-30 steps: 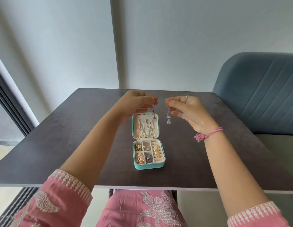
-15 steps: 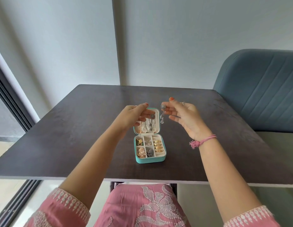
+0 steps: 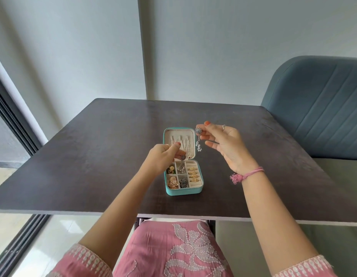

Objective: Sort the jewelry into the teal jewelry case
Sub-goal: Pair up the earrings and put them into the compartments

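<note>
Teal jewelry case [image 3: 182, 191] open on dark desk [image 3: 93, 156], lid upright at far side, chains hung inside it. Left hand [image 3: 160, 159] has dropped from up beside the right to just over the tray; its grip pinches a silver earring [image 3: 183, 157] above the far middle compartment. Right hand [image 3: 223, 143] holds level, thumb and forefinger pinching the matching drop earring [image 3: 198, 139] by its top, right of the lid, other fingers spread. Gold rings [image 3: 193, 173] fill the right column. Judgement: left earring about to be placed; the right one follows.
</note>
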Action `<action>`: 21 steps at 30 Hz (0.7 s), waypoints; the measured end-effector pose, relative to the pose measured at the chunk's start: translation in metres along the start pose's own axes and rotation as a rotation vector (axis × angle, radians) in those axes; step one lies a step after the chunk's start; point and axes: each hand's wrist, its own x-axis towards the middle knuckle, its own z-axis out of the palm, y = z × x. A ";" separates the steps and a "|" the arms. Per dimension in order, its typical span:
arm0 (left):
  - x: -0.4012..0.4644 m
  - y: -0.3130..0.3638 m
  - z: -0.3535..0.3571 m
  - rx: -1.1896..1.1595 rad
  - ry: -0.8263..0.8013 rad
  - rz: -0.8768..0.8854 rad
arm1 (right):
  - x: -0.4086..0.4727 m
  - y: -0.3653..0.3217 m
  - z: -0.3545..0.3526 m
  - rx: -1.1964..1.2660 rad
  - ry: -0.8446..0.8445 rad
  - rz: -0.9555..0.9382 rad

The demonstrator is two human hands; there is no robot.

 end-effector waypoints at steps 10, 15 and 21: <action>0.009 -0.007 0.005 0.268 0.000 -0.014 | 0.002 0.005 0.000 -0.032 -0.033 -0.040; 0.011 -0.007 -0.003 0.254 0.118 0.029 | 0.006 0.016 0.003 -0.122 -0.031 -0.090; 0.003 -0.021 -0.009 0.192 0.184 0.015 | 0.005 0.032 0.012 -0.278 -0.062 -0.101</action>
